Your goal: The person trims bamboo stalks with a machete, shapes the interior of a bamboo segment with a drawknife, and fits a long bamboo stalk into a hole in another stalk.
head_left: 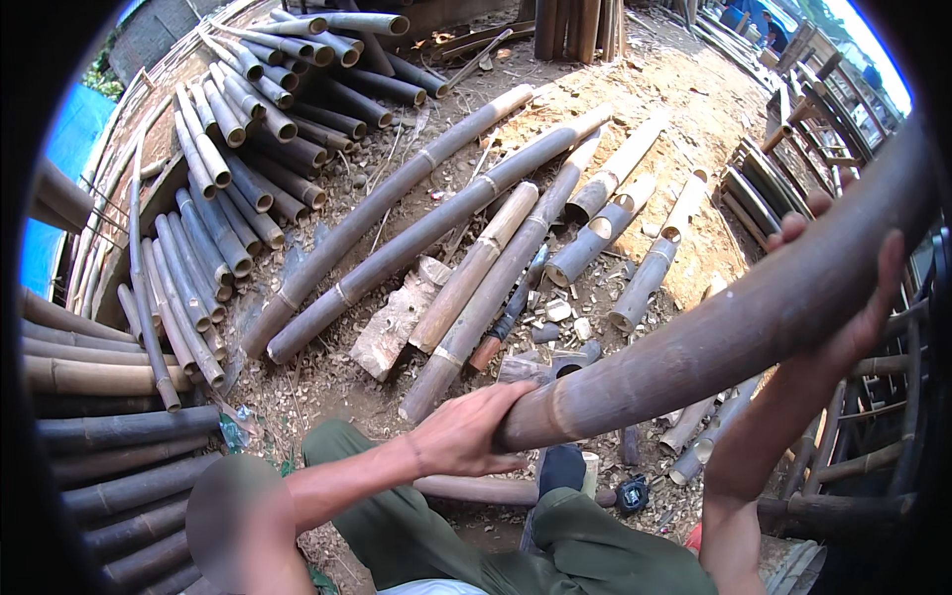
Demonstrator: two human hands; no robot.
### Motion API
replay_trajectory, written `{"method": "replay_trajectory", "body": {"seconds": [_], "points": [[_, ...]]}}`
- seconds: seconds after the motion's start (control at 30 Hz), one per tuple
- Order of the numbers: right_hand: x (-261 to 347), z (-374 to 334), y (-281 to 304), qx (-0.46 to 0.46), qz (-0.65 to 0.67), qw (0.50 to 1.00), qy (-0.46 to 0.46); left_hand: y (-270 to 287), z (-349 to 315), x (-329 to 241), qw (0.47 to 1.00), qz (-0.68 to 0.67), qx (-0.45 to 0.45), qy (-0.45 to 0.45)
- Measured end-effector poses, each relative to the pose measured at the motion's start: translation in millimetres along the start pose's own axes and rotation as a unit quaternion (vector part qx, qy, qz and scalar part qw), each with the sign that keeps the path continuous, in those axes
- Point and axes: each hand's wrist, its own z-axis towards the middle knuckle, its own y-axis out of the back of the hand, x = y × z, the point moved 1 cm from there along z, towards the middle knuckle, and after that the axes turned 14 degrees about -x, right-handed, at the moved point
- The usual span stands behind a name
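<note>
A thick dark bamboo pole (684, 352) slants across my lap, rising from the middle toward the upper right, where it runs out of the picture. At its lower left end, my left hand (466, 428) grips the pole, palm against the end and fingers on top; part of the fingers is hidden. Farther up, my right hand (858, 312) cups the pole from below, with fingertips showing on the far side and the thumb on the near side. Beneath the pole, short bamboo pieces (582, 258) with cut openings lie on the ground.
Stacked bamboo poles (288, 109) fill the upper left, and more poles (139, 431) lie close on my left. Long poles (436, 233) and a rough stone block (397, 317) lie ahead among chips. Bamboo racks (883, 416) stand at right. Another person (772, 35) is far off.
</note>
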Motion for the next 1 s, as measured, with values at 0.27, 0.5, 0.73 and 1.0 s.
{"method": "replay_trajectory", "body": {"seconds": [0.27,0.5,0.73,1.0], "points": [[-195.8,-36.6,-85.1,0.031,0.085,0.945,-0.315,18.1,-192.2,-59.1,0.909,-0.031,-0.185,0.372],[-301.5,-96.2,-88.5,0.04,0.014,0.903,-0.427,29.2,-238.9,-59.0,0.873,-0.164,-0.186,0.42],[-254.8,-119.0,-43.4,0.259,-0.059,0.879,-0.397,132.7,-210.6,-20.6,0.834,-0.184,-0.168,0.492],[-190.6,-278.9,210.0,-0.017,-0.389,0.808,-0.441,219.4,-287.3,210.9,0.811,0.284,-0.219,0.462]]}}
